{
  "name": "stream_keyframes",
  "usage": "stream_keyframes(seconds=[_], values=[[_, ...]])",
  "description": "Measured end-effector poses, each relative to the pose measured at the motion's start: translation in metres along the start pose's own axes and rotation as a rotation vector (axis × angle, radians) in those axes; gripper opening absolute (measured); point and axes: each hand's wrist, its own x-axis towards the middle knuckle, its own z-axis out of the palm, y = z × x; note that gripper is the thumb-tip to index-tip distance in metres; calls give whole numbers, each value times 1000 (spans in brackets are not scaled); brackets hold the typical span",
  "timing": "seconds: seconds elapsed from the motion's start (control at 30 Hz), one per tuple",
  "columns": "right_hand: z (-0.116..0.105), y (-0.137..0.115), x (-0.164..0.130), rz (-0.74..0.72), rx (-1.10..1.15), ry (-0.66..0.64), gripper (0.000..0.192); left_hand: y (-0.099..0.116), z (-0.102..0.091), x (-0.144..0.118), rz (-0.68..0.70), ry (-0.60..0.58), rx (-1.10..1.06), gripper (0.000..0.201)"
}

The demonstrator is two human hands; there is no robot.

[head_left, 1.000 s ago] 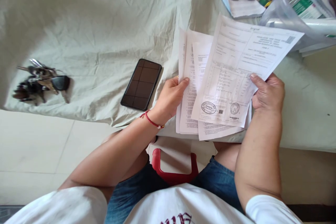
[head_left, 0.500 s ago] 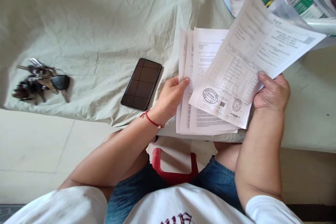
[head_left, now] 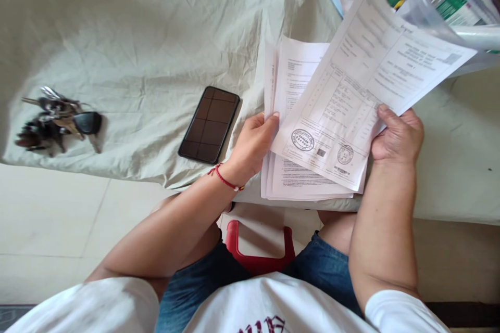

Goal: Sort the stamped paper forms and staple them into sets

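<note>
Two hands are closed on printed papers at the near edge of a cloth-covered table.

A stamped sheet is pinched at its right edge by the right hand, thumb on top, and is held tilted above the stack of papers. The stack's left edge is gripped by the left hand, a red thread bracelet being worn at that wrist. Left of the stack, a dark phone is laid face up on the cloth; well beyond it to the left, a bunch of keys is seen. Behind the stack to the right, a clear plastic bag is seen. Below the stack, a red stool is partly seen between the knees.
</note>
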Motion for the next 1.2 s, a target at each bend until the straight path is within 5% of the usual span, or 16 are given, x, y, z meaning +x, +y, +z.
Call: stream_keyframes(seconds=[0.37,1.2], values=[[6,0,-6,10,22,-2,41,-6,0,6,78,72,-40,56],[-3,2,-5,54,-72,-40,48,-10,-1,8,83,39,-25,51]])
